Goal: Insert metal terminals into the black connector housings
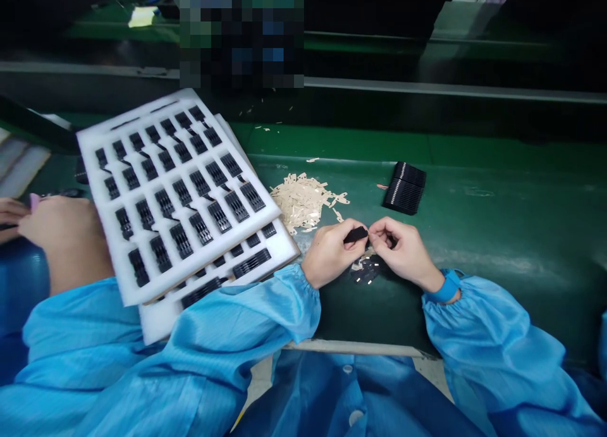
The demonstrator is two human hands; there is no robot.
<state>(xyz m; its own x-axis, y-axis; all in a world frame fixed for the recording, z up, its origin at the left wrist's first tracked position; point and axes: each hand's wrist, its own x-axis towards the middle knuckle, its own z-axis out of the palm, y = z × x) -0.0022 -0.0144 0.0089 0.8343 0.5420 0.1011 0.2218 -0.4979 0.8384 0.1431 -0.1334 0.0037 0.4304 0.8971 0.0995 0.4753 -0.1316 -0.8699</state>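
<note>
The person's left hand (329, 250) grips a small black oblong part (355, 235) above the green worktop (493, 222); the right hand's (402, 247) fingertips meet its end, their hold unclear. Black slotted pieces (180, 241) sit in a white foam tray's (90, 152) pockets, overlapping a second loaded white foam tray (156, 320).

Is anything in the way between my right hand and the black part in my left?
Nothing visible. Your right hand is close beside the end of the black part your left hand holds; the loose dark pieces lie below, on the green table.
</note>
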